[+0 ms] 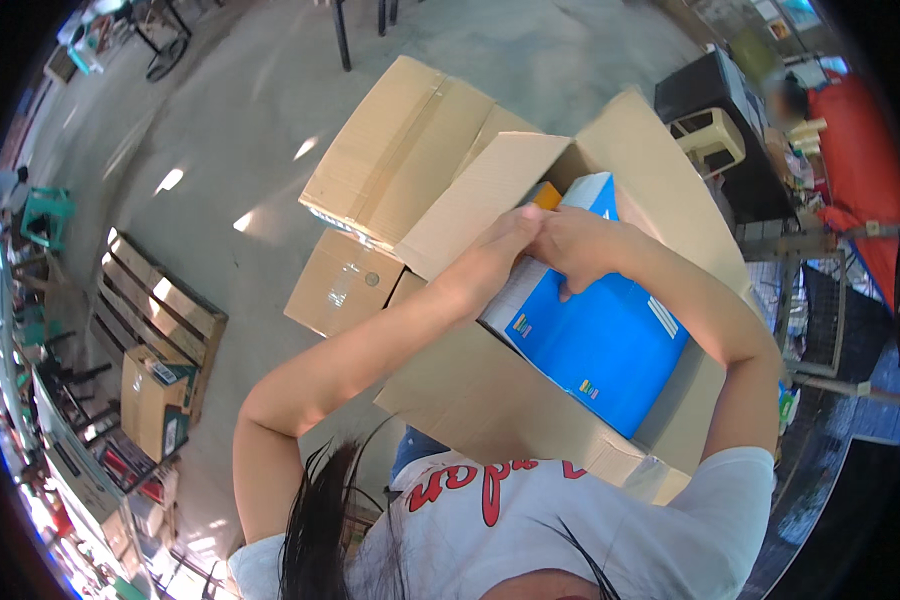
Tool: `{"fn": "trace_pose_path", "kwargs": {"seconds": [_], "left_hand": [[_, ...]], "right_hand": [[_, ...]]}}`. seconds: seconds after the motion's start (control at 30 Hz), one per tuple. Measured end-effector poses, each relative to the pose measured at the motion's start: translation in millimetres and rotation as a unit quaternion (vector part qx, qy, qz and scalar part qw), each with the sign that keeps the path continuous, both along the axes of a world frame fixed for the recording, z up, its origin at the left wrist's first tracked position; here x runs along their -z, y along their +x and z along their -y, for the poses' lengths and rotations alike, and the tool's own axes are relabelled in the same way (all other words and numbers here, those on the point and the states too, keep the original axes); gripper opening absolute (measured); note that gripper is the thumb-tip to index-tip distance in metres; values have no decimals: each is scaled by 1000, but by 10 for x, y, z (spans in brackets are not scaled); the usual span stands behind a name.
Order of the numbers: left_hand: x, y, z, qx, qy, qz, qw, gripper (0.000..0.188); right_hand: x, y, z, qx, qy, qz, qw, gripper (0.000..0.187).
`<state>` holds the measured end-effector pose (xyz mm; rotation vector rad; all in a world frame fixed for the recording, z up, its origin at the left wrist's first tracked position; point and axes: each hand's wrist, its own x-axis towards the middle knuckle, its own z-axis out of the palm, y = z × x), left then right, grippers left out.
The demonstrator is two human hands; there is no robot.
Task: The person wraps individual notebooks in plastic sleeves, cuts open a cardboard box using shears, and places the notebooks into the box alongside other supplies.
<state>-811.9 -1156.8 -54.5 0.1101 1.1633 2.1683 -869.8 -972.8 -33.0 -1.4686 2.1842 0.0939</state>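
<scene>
Inside an open cardboard box (505, 405) in front of me lies a blue pack (610, 345) with a whitish side and small coloured marks on top. My right hand (580, 243) bends over the pack's far left part, its thumb pressed on the blue top and its fingers curled over the edge. Right beside it, touching it, my left hand (515, 232) reaches down into the box; its fingers are mostly hidden. Just beyond the hands an orange-yellow item (546, 196) shows. The box's flaps stand spread outward.
Two closed cartons, a larger one (400, 140) and a smaller one (345, 283), sit beyond and left of the open box. A wooden pallet (150, 290) with a carton (155, 405) lies at the left. At the right are a beige plastic stool (710, 140) and a black cabinet (705, 90).
</scene>
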Motion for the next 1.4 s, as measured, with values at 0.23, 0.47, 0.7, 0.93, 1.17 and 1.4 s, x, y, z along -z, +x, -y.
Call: {"fn": "trace_pose_path", "kwargs": {"seconds": [0.23,0.47,0.7,0.93,1.17,1.4], "left_hand": [[351,-63,-381,124,-172,146,966,92],[408,-247,-466,243,-216,121,938,81],[348,-327,-633,253,-302,121,911,65],[-501,-122,-571,173,-246,108,948,70],[-1336,979,-208,-63,-209,2,976,77],[-1565,2440,-771,-166,-19,-61,984,62]], "right_hand": [[-171,100,-14,88,131,47,986,76],[-1076,771,-1203,322,-232,-176,901,65],[-1063,2659,-1919,533,-328,-142,766,51],[-260,3488,-1591,682,-570,72,453,50],[208,3259,-1177,572,-668,458,128,95],[-229,3932,-898,157,-836,496,175,126]]}}
